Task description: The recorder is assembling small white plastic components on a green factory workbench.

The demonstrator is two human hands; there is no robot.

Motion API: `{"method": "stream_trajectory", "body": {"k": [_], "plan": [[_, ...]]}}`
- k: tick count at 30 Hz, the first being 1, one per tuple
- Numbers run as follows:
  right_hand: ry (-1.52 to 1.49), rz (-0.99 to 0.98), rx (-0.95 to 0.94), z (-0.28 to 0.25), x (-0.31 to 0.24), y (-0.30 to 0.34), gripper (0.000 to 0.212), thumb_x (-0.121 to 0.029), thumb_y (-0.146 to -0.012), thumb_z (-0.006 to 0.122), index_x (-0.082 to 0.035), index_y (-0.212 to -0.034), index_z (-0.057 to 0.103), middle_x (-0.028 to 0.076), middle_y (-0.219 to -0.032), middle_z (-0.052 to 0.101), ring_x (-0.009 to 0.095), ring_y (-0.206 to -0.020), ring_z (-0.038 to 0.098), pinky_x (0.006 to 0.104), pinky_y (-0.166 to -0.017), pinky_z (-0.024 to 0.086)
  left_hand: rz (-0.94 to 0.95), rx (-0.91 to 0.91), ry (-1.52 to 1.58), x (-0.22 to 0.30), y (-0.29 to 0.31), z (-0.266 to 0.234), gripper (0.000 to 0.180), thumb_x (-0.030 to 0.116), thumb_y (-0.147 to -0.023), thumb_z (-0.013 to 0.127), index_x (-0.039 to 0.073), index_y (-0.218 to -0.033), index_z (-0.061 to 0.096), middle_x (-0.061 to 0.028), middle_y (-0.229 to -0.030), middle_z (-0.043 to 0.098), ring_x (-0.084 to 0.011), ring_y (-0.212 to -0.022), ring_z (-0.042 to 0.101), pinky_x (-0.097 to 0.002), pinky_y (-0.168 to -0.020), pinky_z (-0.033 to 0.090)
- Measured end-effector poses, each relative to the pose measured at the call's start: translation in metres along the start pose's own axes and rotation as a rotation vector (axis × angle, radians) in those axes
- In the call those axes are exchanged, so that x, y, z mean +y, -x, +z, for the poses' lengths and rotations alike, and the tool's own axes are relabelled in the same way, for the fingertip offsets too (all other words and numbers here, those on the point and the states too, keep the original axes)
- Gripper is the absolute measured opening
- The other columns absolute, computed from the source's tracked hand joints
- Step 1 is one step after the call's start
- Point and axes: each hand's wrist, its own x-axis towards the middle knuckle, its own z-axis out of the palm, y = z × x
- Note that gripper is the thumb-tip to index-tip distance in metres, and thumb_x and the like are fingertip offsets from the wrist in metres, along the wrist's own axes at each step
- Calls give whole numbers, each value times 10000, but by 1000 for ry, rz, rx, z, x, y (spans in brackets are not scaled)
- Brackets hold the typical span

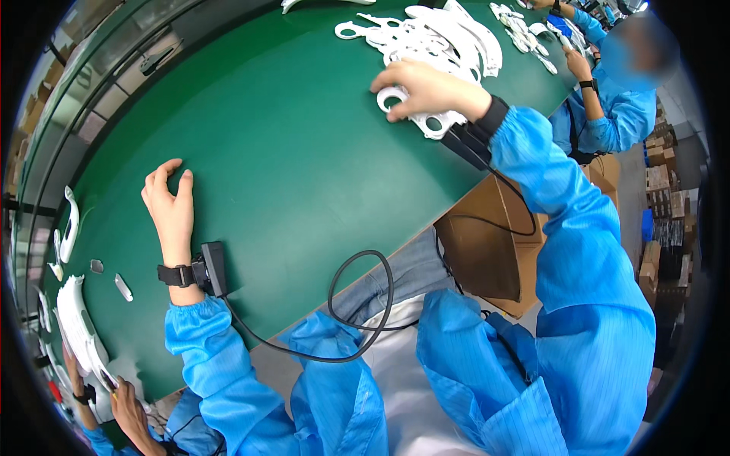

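While the green table [289,152] spreads wide under both arms, the heap of white plastic parts [441,34] sits just beyond the right hand [426,90]. That hand is curled down, fingers gripping 1 white plastic piece with round holes [430,121] at the heap's near edge, pressing it to the table. The left hand [171,201] lies well apart from it, empty, fingers loosely spread and slightly bent, edge resting on the green surface. A black wrist device [209,267] sits just behind it.

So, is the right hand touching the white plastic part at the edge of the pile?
Touching. The head view shows the right hand lying on the white plastic part, with the fingers curled over its ring-shaped end.
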Motion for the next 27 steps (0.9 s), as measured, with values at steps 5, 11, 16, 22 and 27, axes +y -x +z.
{"method": "stream_trajectory", "body": {"k": [5,11,16,22,27], "plan": [[-299,84,-31,-17,-11,-41,437,-255,-734,797,-46,-1095,665,24,-899,649,124,-832,582,286,-706,464,-9,27,37,1,-2,3,259,192,-866,632,79,-1098,654,-99,-1137,592,-286,-1119,470,-395,-980,396],[-667,167,75,-17,-18,-68,205,-225,-867,711,-51,-904,609,-38,-792,603,37,-647,523,203,-570,411,31,36,8,-2,0,4,260,177,-869,627,69,-1105,651,-104,-1142,590,-282,-1117,481,-388,-981,396],[-678,209,106,-3,-24,-74,252,-232,-908,642,-45,-1073,604,-13,-792,613,55,-657,546,219,-572,446,7,41,-5,2,5,5,244,178,-862,638,82,-1084,662,-89,-1134,590,-282,-1123,475,-387,-987,390],[-836,150,111,3,-39,-76,381,-177,-902,632,-45,-1251,552,30,-875,647,81,-722,577,235,-623,470,58,100,-18,-3,0,6,238,200,-819,671,96,-1033,686,-96,-1101,604,-303,-1093,499,-412,-962,403],[-1136,72,129,18,-55,-83,352,-100,-896,620,-31,-1238,575,57,-984,675,87,-742,595,223,-666,503,62,106,19,5,-17,7,250,211,-825,664,105,-1051,678,-90,-1101,599,-304,-1092,492,-410,-965,390]]}}
